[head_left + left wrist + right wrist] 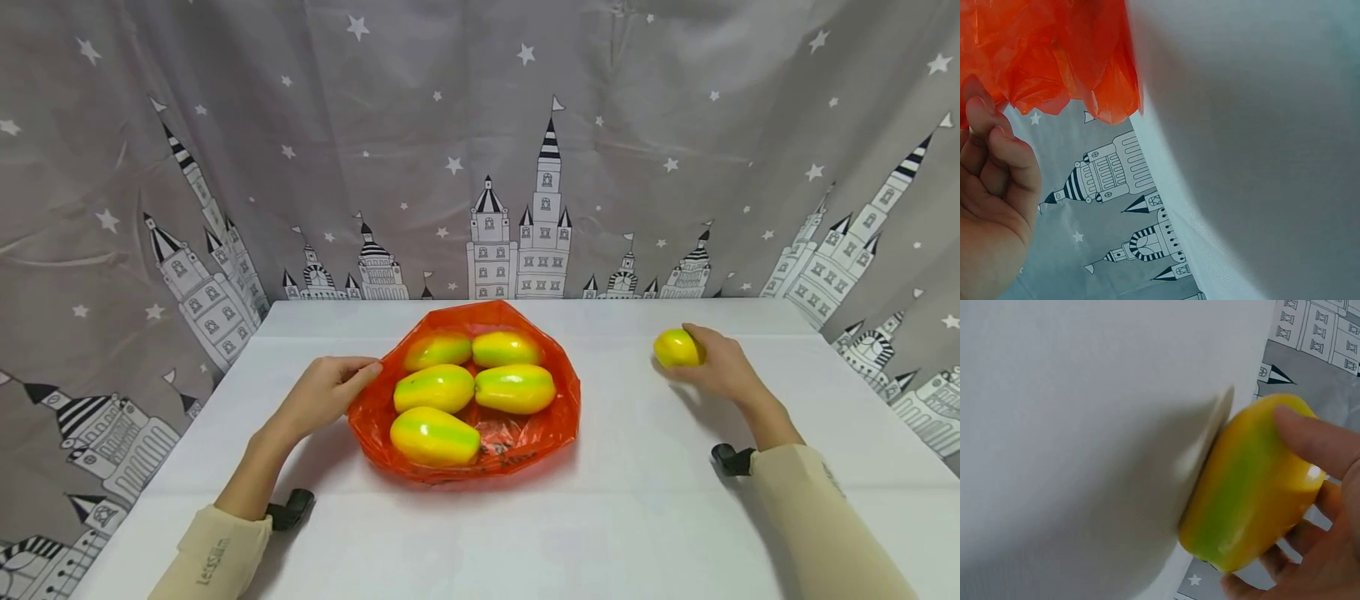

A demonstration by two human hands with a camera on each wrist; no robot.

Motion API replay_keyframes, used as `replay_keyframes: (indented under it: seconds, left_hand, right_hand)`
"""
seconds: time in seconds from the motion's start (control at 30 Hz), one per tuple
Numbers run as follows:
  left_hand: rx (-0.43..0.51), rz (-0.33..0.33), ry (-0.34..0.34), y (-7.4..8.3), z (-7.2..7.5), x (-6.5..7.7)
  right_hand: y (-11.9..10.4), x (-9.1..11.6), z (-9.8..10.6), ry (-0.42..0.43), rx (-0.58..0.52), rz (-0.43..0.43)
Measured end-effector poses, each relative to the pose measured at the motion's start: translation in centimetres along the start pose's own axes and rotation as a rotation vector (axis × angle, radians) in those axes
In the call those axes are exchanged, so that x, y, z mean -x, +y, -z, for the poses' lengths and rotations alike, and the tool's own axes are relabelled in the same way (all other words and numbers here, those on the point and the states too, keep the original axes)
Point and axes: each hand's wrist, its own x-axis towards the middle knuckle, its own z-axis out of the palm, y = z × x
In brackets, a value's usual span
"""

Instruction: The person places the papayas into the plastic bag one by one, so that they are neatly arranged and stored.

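Observation:
A red plastic bag (pixel 528 437) sits wide open in the middle of the table, with several yellow-green papayas (pixel 435 437) lying inside it. At its left side, my left hand (pixel 322 398) pinches the rim between thumb and fingers. The left wrist view shows the crumpled side of the red bag (pixel 1066 56) above curled fingers (pixel 1016 150). Over on the right, away from the bag, my right hand (pixel 723 367) grips one more papaya (pixel 675 348). In the right wrist view the thumb lies across this papaya (pixel 1247 487), fingers curled beneath, close to the tabletop.
The table (pixel 615 517) has a white cover. Behind and at both sides hangs a grey curtain (pixel 637 125) printed with castles and stars. A black camera mount is strapped at each wrist, below beige sleeves (pixel 810 492).

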Motion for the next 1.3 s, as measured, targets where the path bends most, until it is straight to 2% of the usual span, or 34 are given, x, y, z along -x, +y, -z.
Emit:
replay_keyframes:
  seconds: [0.1, 0.43, 0.93, 1.3]
  left_hand:
    - [0.002, 0.002, -0.005, 0.1, 0.1, 0.0]
    - [-0.002, -0.006, 0.002, 0.1, 0.0, 0.0]
    - [-0.003, 0.0, -0.004, 0.0, 0.0, -0.2]
    - [-0.001, 0.018, -0.012, 0.0, 0.2, -0.2]
  right_hand:
    - [-0.3, 0.0, 0.3, -0.027, 0.05, -0.04]
    - [0.0, 0.2, 0.0, 0.031, 0.086, 0.014]
    - [-0.6, 0.9, -0.1, 0.059, 0.147, 0.0]
    - [-0.9, 1.3, -0.2, 0.07, 0.146, -0.003]
